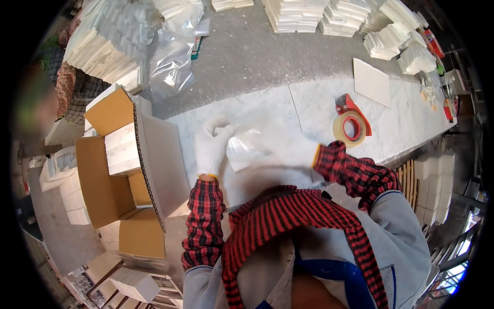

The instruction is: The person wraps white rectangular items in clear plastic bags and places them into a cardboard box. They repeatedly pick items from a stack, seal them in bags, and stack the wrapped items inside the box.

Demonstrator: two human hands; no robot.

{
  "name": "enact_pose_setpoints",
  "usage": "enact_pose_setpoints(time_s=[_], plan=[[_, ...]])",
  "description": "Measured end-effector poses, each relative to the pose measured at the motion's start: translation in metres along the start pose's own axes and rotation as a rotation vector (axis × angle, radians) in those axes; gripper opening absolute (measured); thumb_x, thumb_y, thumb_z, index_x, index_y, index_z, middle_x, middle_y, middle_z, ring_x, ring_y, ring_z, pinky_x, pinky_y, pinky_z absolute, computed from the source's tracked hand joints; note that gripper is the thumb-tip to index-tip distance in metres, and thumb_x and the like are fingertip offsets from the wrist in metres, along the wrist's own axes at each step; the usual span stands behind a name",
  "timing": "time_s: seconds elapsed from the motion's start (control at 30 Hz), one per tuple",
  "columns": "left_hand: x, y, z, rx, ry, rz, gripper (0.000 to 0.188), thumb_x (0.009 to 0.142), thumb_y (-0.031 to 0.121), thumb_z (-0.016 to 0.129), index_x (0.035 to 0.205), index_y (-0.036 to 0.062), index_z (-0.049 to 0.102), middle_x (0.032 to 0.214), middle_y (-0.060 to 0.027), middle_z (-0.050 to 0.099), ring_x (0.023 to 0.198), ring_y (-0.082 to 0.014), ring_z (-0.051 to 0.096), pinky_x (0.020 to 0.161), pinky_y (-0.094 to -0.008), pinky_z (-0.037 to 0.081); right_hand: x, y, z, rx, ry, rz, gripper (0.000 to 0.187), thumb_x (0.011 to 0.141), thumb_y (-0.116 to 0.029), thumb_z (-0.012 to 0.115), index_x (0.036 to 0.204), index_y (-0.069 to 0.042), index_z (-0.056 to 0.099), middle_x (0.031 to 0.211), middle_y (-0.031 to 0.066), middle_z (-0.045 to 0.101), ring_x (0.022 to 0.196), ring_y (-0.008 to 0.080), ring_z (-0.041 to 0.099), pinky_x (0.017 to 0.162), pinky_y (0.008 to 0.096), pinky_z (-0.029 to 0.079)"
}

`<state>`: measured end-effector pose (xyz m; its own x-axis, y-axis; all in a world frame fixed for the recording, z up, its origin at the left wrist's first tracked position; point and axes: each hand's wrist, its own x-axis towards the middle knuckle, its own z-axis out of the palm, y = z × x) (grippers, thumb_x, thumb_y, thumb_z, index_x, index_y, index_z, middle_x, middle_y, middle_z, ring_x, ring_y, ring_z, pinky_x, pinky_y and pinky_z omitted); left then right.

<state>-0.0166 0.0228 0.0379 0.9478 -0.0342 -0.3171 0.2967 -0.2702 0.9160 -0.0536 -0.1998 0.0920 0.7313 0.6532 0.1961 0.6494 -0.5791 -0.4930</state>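
Note:
My left hand [211,147], in a white glove, lies on the marble table [288,103] and grips the left edge of a clear plastic bag [249,147] with a flat white tile inside. My right hand [294,150], also gloved white, is a pale blur at the bag's right side, just past its red plaid cuff. Its fingers cannot be made out. Both forearms wear red plaid sleeves.
A red tape dispenser [351,123] with a roll stands right of the bag. An open cardboard box [110,175] with white tiles sits at my left. Loose plastic bags [172,62] lie beyond. Stacks of white tiles [319,15] line the far side; a single tile [371,82] lies flat.

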Motion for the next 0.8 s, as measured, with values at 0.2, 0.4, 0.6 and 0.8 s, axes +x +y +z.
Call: enact_pose_setpoints(time_s=[0.2,0.4,0.6,0.8], plan=[[0.009,0.003,-0.005,0.185,-0.041,-0.053,0.05,0.084,0.021,0.08,0.127,-0.0036,0.072,0.098,-0.0065,0.077,0.088,-0.0161,0.069,0.084,-0.0323,0.054,-0.001,0.041,0.009,0.115,-0.008,0.473,0.042,0.102,-0.04,0.052,0.111,-0.004,0.071,0.108,0.0227,0.072,0.099,0.0437,0.068,0.094,0.0523,0.051],[0.02,-0.035,-0.013,-0.21,-0.135,-0.07,0.053,0.082,0.014,0.084,0.13,-0.0026,0.07,0.117,-0.0083,0.071,0.103,-0.0142,0.064,0.089,-0.0299,0.051,0.016,0.093,0.0,0.146,-0.372,0.536,0.058,0.103,-0.052,0.047,0.118,-0.003,0.074,0.125,0.0251,0.071,0.115,0.0441,0.066,0.104,0.0494,0.05],[0.014,-0.036,-0.004,-0.368,-0.109,-0.158,0.049,0.083,0.01,0.082,0.128,-0.0031,0.069,0.096,-0.0036,0.07,0.087,-0.0116,0.063,0.08,-0.0256,0.049,0.03,0.124,-0.047,-0.042,-0.381,0.461,0.062,0.096,-0.06,0.06,0.118,-0.004,0.074,0.119,0.0223,0.074,0.109,0.0415,0.07,0.099,0.0473,0.053],[0.006,-0.038,-0.007,-0.347,-0.058,-0.148,0.044,0.087,0.004,0.078,0.129,-0.0035,0.067,0.087,-0.0029,0.072,0.08,-0.0111,0.066,0.076,-0.0257,0.051,0.152,0.194,-0.191,-0.224,0.599,0.767,0.083,0.086,-0.067,0.071,0.144,-0.009,0.061,0.124,0.024,0.073,0.115,0.0373,0.071,0.098,0.0453,0.055]])
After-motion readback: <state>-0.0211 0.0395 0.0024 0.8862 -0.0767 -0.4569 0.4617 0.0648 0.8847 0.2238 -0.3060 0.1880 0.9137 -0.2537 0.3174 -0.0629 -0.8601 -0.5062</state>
